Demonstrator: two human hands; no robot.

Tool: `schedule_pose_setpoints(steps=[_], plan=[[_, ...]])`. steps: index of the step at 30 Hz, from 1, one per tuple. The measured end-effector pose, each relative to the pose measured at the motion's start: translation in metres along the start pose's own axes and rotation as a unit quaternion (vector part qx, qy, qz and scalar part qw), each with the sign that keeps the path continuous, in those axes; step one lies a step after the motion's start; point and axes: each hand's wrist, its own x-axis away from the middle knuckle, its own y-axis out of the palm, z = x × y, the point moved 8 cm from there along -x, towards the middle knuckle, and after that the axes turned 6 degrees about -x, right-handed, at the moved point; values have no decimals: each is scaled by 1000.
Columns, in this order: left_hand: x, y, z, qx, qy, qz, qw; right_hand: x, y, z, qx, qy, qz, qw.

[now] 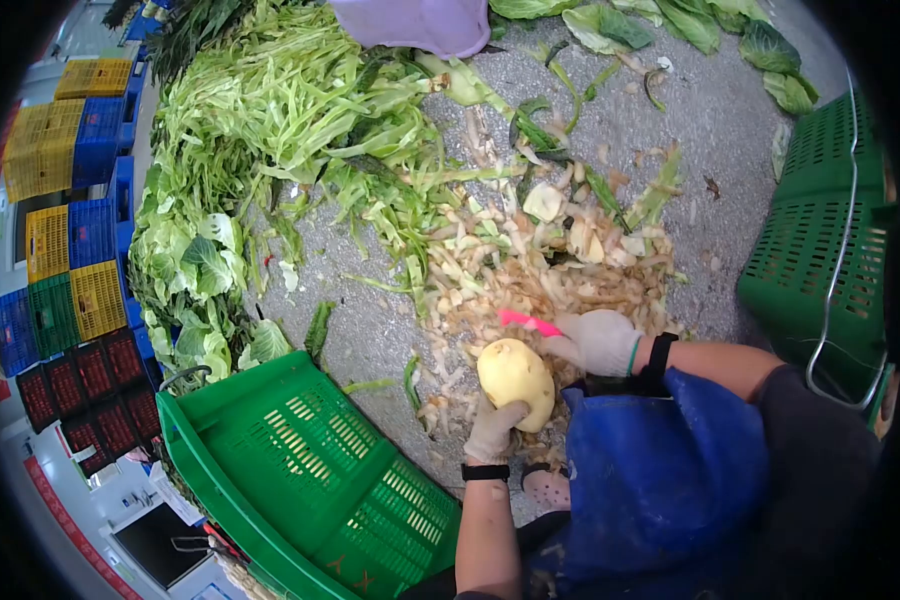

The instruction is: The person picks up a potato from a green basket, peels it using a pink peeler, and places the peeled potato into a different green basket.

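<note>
My left hand (494,432), in a pale glove with a black wristband, is closed round the lower side of a large peeled potato (513,378). Its surface is smooth and pale yellow. Just beyond it to the right, my gloved right hand (600,342) grips a pink peeler (530,322), which points left above the potato's top. The peeler's blade cannot be made out. Beneath both hands, a heap of brownish peelings (550,275) is spread over the grey floor (355,260).
A green crate (300,450) stands tilted at lower left, and another green crate (820,220) is at right. Green leaf trimmings (300,110) are piled at upper left beside a purple tub (415,22). Stacked coloured crates (70,230) stand farther left. A blue apron (660,450) covers my lap.
</note>
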Motion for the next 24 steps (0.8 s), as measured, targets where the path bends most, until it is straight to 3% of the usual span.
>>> schedule_pose_setpoints(steps=[3, 5, 7, 9, 10, 11, 13, 15, 18, 21, 22, 23, 24], plan=[[3, 3, -3, 34, -44, -42, 998, 4, 7, -21, 34, -66, -38, 997], [7, -1, 1, 8, -18, -26, 999, -6, 1, 3, 38, 27, -27, 999], [4, -6, 10, -19, 6, -15, 1000, -4, -10, 6, 32, 45, -2, 998], [12, -15, 3, -57, -49, 2, 997, 15, -20, -17, -40, -4, 32, 999], [9, -9, 8, -55, -38, -27, 997, 13, -3, -32, 29, -192, 35, 980], [8, -6, 9, -56, -37, -32, 997, 11, -5, -32, 31, -190, 39, 981], [9, -4, 16, -106, -18, -20, 994, 2, 1, -4, 21, 12, -32, 999], [12, 3, 22, -106, -14, -47, 993, 1, -2, 11, 34, 30, -49, 998], [9, -2, 12, -100, -42, -2, 994, 17, -11, -3, -104, -2, 39, 994], [3, 9, 17, -123, -5, -16, 992, 25, -12, -33, -26, -52, 8, 998], [5, 12, 18, -107, -11, -21, 994, 31, -25, -24, -12, -2, 12, 1000], [10, 18, 21, -106, -11, -27, 994, 28, -22, 3, 40, 85, -56, 994], [12, 25, 27, -73, -2, -24, 997, 35, -23, 17, 27, 82, -17, 996]])
